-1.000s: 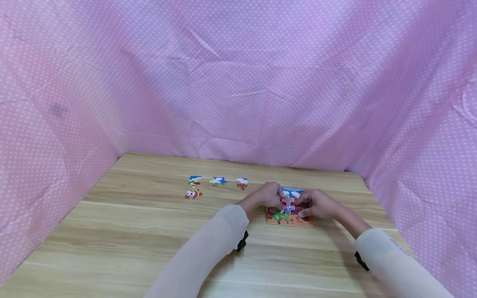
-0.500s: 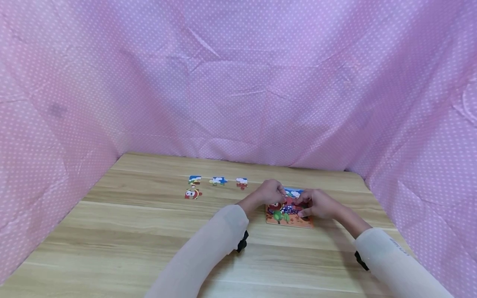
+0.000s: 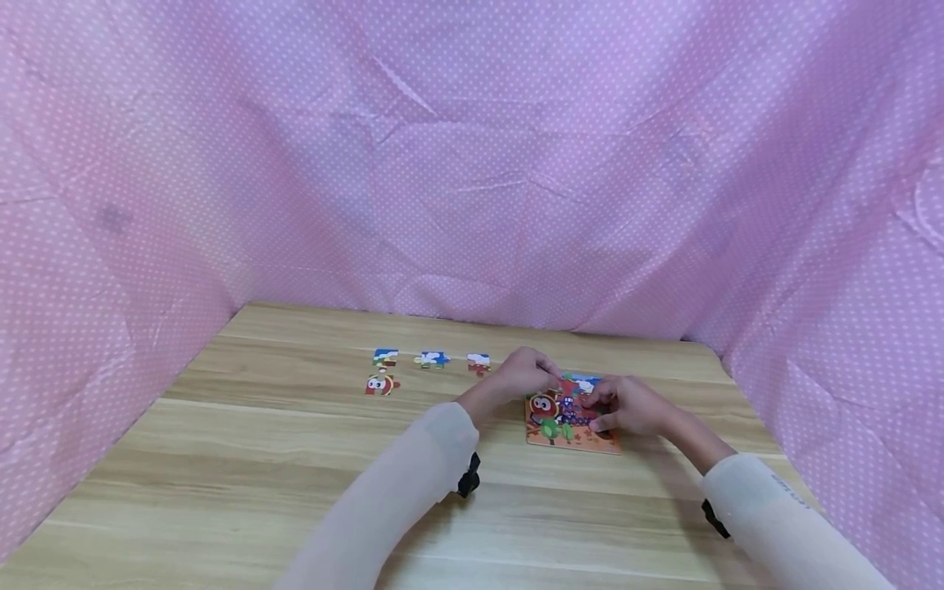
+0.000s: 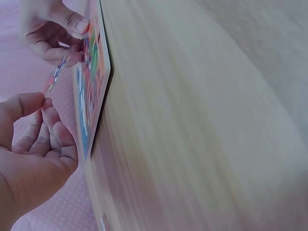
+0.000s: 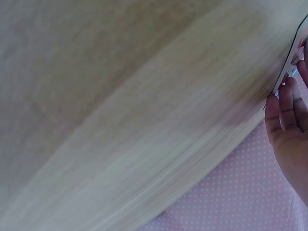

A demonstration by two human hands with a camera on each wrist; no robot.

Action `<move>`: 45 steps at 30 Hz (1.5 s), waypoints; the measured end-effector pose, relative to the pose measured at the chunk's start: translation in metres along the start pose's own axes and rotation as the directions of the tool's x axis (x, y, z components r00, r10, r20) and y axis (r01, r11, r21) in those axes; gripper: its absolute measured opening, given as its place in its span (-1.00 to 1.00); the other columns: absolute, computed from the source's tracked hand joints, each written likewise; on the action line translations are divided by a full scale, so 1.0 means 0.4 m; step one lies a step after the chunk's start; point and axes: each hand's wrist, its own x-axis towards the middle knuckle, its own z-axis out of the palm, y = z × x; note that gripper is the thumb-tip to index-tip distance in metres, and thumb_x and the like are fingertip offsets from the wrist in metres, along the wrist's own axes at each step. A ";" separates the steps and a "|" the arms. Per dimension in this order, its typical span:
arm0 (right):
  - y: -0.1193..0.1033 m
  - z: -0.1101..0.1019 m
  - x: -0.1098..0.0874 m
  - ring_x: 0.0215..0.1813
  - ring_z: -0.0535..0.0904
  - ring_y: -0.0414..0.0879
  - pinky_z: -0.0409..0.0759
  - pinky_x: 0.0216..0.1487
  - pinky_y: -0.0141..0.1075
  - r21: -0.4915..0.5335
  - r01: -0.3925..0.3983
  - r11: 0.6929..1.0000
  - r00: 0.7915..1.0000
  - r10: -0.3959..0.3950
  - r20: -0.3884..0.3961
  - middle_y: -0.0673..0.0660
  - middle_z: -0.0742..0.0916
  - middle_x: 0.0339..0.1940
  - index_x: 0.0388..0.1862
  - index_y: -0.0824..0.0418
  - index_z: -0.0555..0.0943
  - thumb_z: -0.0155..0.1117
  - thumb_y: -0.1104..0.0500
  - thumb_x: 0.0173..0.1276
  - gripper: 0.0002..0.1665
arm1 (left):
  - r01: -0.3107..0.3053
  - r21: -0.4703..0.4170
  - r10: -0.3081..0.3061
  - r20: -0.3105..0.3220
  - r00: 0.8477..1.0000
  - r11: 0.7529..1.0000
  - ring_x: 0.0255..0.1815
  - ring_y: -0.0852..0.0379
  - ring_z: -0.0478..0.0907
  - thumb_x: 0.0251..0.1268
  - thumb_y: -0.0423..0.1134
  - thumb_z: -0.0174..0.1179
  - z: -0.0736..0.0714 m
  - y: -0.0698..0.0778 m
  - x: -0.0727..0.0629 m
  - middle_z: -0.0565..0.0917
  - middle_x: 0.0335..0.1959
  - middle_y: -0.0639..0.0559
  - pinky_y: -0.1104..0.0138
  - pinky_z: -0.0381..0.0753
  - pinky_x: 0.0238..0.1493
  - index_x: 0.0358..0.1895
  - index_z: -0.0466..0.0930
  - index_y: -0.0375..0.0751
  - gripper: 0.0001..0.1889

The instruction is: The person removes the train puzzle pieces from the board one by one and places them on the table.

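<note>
My left hand [image 3: 525,373] is over the far left part of a puzzle board [image 3: 562,439] with a cartoon picture. In the left wrist view, its thumb and index finger pinch a red and purple puzzle piece [image 4: 55,76], tilted up off the board. Resting at the board's right side, my right hand [image 3: 627,403] has its thumb and index finger apart, fingertips on the picture. The right wrist view shows its other fingers [image 5: 287,108] fairly straight along the board edge. A red cartoon face shows at the board's left; the right hand covers part of the picture.
Several loose puzzle pieces lie left of the board on the wooden table [image 3: 295,459]: a sky piece [image 3: 433,359], another with red below [image 3: 478,362], a green one [image 3: 385,356], and a red face piece [image 3: 379,383]. Pink dotted cloth [image 3: 472,205] hangs behind.
My left hand has lifted and drawn back left with the puzzle piece, uncovering the red face on the board. My right hand has stayed in place.
</note>
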 end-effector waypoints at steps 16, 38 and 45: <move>0.001 0.002 -0.003 -0.01 0.59 -0.05 0.57 0.03 -0.05 -0.015 -0.035 0.999 0.999 0.035 0.002 0.04 0.75 -0.06 -0.09 0.13 0.78 0.59 0.10 0.22 -0.70 | 0.012 0.011 -0.012 -0.033 0.999 1.000 -0.05 0.06 0.62 0.39 -0.22 0.27 -0.120 -0.044 -0.036 0.70 -0.12 0.09 0.19 0.61 0.03 -0.14 0.72 -0.08 -0.91; 0.001 0.013 -0.001 -0.03 0.57 -0.10 0.58 0.02 -0.13 0.031 -0.082 0.996 0.997 0.082 0.004 0.01 0.73 -0.01 -0.02 0.08 0.75 0.59 0.09 0.22 -0.65 | 0.064 0.023 -0.061 -0.102 0.993 0.998 -0.03 0.06 0.60 0.44 -0.31 0.19 -0.331 -0.154 -0.150 0.70 -0.06 -0.05 0.19 0.62 0.06 -0.02 0.70 -0.25 -0.82; 0.001 0.011 -0.001 -0.03 0.56 -0.09 0.58 0.02 -0.11 0.047 -0.078 0.996 0.997 0.078 0.005 0.01 0.73 -0.02 -0.01 0.12 0.75 0.59 0.13 0.22 -0.64 | 0.100 0.043 -0.094 -0.117 0.989 0.994 -0.09 0.10 0.58 0.47 -0.30 0.18 -0.375 -0.193 -0.193 0.70 -0.05 -0.04 0.26 0.62 -0.08 -0.07 0.68 -0.27 -0.85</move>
